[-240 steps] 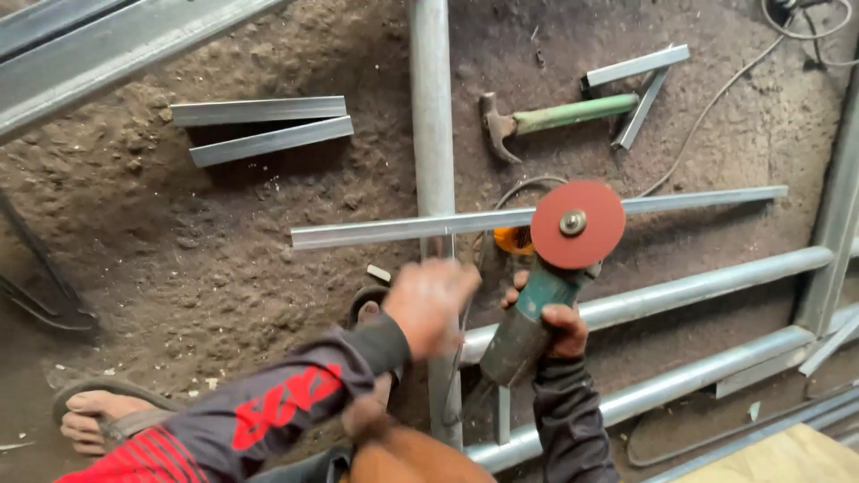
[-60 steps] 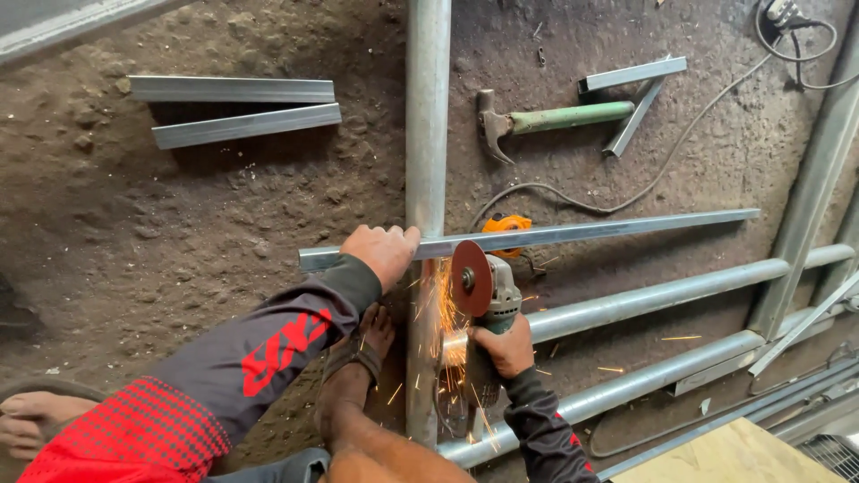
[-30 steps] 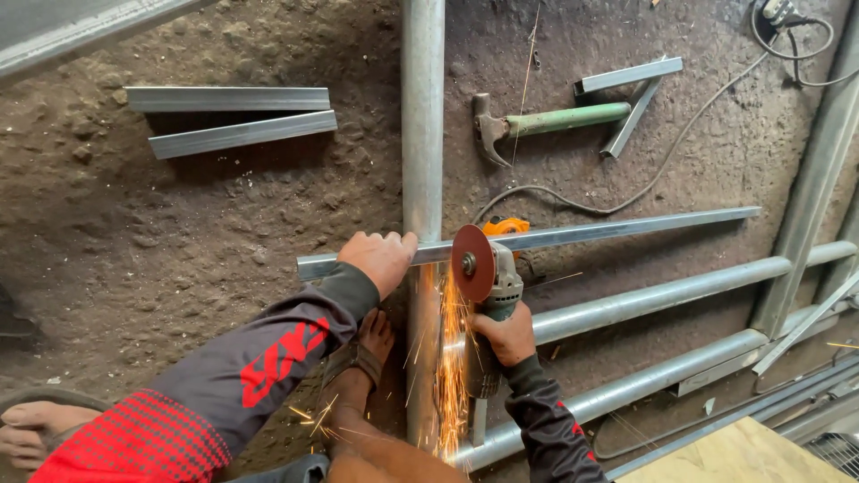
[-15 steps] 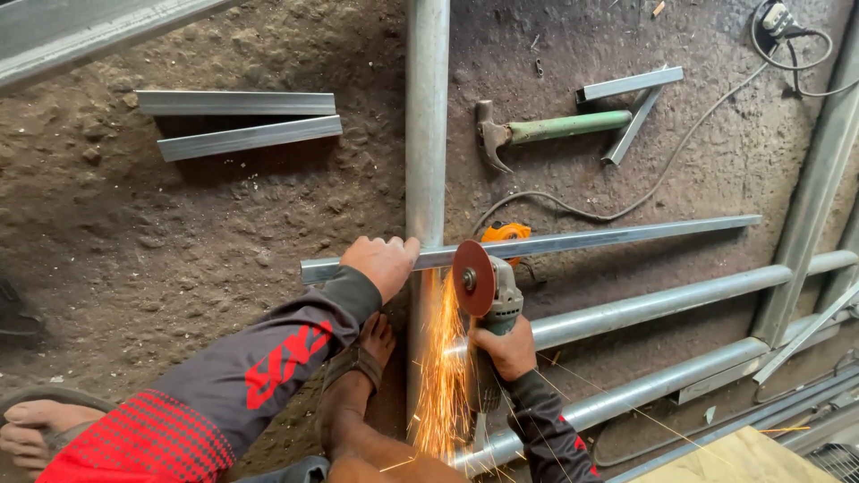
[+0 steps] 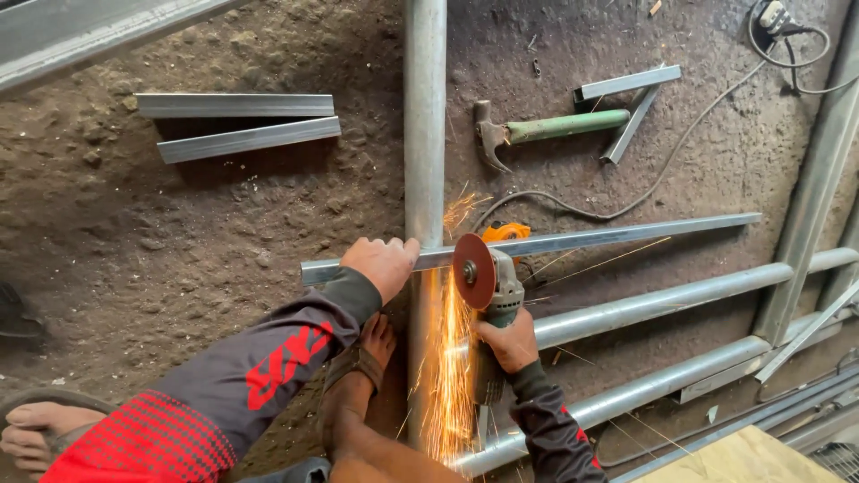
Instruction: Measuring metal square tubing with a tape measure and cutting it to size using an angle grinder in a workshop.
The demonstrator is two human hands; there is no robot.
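Observation:
My left hand (image 5: 383,266) presses down on a long grey metal bar (image 5: 626,234) that lies across an upright-running steel pipe (image 5: 424,134). My right hand (image 5: 506,339) grips an angle grinder (image 5: 494,295) by its body. The grinder's red cutting disc (image 5: 472,271) bites into the bar just right of my left hand. Orange sparks (image 5: 449,367) stream down toward me along the pipe. My foot in a sandal (image 5: 356,376) rests beside the pipe below my left hand.
A hammer with a green handle (image 5: 546,130) and short metal offcuts (image 5: 626,98) lie on the dirt at top right. Two more cut bars (image 5: 237,121) lie top left. A cable (image 5: 626,197) trails across. Steel pipes (image 5: 680,295) run at right. Another foot (image 5: 36,434) shows bottom left.
The grinder went from raised above the bar to cutting into it. Sparks have grown stronger over the last second. My left hand keeps its hold on the bar.

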